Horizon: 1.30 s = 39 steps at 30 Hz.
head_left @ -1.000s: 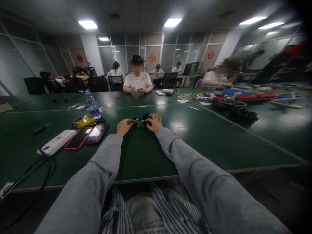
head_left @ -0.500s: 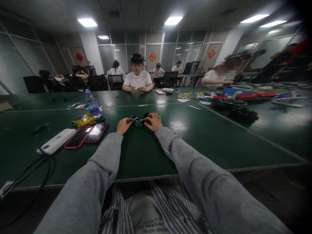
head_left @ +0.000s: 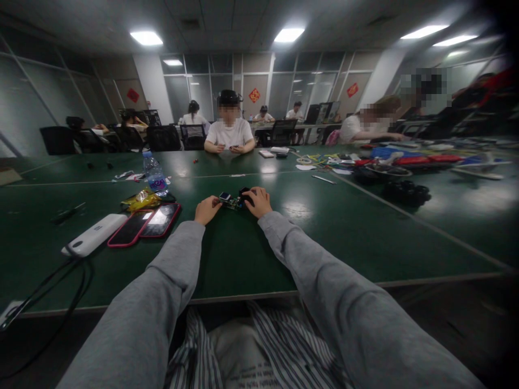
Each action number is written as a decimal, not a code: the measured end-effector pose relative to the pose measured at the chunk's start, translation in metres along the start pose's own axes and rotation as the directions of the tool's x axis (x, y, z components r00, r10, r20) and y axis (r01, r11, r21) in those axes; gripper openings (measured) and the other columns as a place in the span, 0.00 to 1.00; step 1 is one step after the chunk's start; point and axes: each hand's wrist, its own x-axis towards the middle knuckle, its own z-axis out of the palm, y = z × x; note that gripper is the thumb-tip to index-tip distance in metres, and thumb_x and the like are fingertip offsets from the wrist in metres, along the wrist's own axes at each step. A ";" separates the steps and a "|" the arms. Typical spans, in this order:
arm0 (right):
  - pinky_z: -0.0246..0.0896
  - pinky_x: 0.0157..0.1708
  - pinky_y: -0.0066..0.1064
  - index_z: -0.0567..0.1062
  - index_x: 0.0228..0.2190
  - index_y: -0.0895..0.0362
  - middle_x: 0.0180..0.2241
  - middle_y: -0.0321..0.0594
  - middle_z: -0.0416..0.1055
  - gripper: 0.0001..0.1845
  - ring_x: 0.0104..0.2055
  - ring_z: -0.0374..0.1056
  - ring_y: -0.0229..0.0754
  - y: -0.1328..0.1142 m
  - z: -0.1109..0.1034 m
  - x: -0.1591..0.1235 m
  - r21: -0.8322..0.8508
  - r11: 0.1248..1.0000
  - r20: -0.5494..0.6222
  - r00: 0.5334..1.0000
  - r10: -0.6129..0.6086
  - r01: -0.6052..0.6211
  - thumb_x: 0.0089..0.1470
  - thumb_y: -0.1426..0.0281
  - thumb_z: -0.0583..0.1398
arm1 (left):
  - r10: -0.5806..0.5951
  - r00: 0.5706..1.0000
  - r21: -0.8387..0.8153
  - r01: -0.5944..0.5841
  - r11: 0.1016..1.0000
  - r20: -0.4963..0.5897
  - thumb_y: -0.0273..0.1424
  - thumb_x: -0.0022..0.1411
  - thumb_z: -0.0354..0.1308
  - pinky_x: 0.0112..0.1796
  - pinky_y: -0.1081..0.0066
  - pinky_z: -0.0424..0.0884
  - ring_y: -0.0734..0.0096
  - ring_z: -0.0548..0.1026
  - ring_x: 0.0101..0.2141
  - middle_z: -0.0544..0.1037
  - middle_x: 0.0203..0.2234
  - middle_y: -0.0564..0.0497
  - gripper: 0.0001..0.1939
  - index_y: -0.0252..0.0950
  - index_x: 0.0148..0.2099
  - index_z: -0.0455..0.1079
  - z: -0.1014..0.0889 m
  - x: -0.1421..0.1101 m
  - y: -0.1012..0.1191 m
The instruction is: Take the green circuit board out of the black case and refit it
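Note:
Between my hands, just above the green table (head_left: 243, 254), is a small electronic circuit board (head_left: 232, 203) with a little screen (head_left: 225, 196) at its left end. My left hand (head_left: 207, 209) pinches the left edge of the board between thumb and fingers. On the other side, my right hand (head_left: 258, 202) is closed around a black part (head_left: 244, 192) at the board's right end. The fingers cover much of that part, so its kind is unclear, and I cannot tell whether it is joined to the board.
Left of my arms lie two red-edged phones (head_left: 130, 229), a white power bank (head_left: 94, 235) with a cable, a yellow packet (head_left: 142, 200), a water bottle (head_left: 154, 174) and a screwdriver (head_left: 68, 214). Cables and parts (head_left: 405, 162) are heaped at right. A person (head_left: 229, 132) sits opposite.
Both hands and the board have hardly moved; the board and its screen sit slightly farther right. At the far right, a person has leaned over and stretched an arm along the table.

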 end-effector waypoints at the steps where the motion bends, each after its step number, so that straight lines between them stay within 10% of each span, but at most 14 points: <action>1: 0.51 0.49 0.43 0.70 0.51 0.47 0.51 0.46 0.61 0.19 0.55 0.53 0.53 -0.001 -0.001 0.000 0.001 1.000 0.000 1.000 -0.006 0.006 0.58 0.66 0.56 | 0.004 1.000 0.009 -0.004 1.000 0.000 0.38 0.64 0.56 0.39 0.69 0.70 0.66 0.76 0.39 0.79 0.40 0.49 0.12 0.41 0.47 0.70 -0.001 -0.001 0.001; 32: 0.48 0.50 0.44 0.72 0.50 0.44 0.51 0.44 0.61 0.19 0.55 0.51 0.52 -0.005 -0.003 -0.001 0.016 0.999 0.052 0.998 -0.041 0.040 0.59 0.69 0.53 | 0.077 0.997 0.206 -0.078 0.975 0.012 0.33 0.65 0.51 0.47 0.58 0.63 0.58 0.73 0.45 0.76 0.43 0.46 0.12 0.41 0.50 0.67 -0.009 -0.014 0.015; 39: 0.48 0.50 0.45 0.73 0.50 0.44 0.51 0.44 0.61 0.19 0.55 0.51 0.53 -0.005 -0.003 -0.001 0.028 0.999 0.062 0.997 -0.038 0.036 0.59 0.68 0.52 | 0.011 0.993 0.300 0.025 0.954 -0.118 0.32 0.66 0.48 0.57 0.44 0.47 0.51 0.65 0.54 0.72 0.49 0.41 0.13 0.40 0.50 0.68 -0.033 -0.018 0.008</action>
